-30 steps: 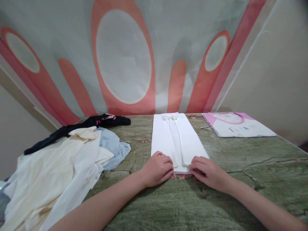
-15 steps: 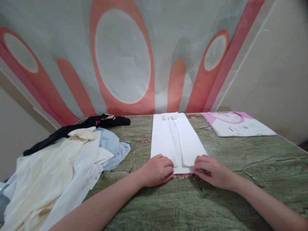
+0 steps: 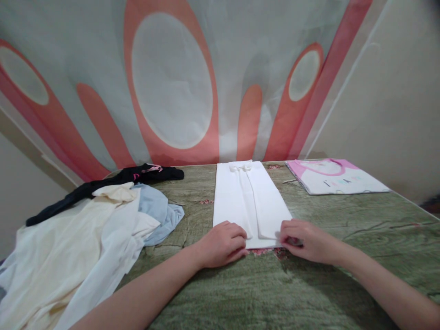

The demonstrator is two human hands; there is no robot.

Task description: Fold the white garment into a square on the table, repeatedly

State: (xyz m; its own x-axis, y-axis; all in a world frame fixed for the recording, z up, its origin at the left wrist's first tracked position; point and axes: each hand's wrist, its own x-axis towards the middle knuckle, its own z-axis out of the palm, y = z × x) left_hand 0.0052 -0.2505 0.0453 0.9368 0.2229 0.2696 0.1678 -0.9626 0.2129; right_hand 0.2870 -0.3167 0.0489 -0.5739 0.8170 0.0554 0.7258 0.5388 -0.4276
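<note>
A white shirt (image 3: 233,197) lies flat on the table, its sides folded inward so that two edges meet near the middle. Small ruffled folds show at its far end. My left hand (image 3: 222,244) rests on the near left corner, fingers curled around the cloth edge. At the near right corner, my right hand (image 3: 305,240) pinches the hem between thumb and fingers. Part of the near edge is hidden under both hands.
The table (image 3: 213,293) has a green wood-grain cover. To the left lies a loose heap of cream garments (image 3: 65,247), with a light blue garment (image 3: 156,213) and a black garment (image 3: 113,183). At the right back sits a folded pink-and-white T-shirt (image 3: 343,178).
My right hand has shifted slightly right and up along the shirt's near corner. My left hand stays at its corner. The whole view has moved a little.
</note>
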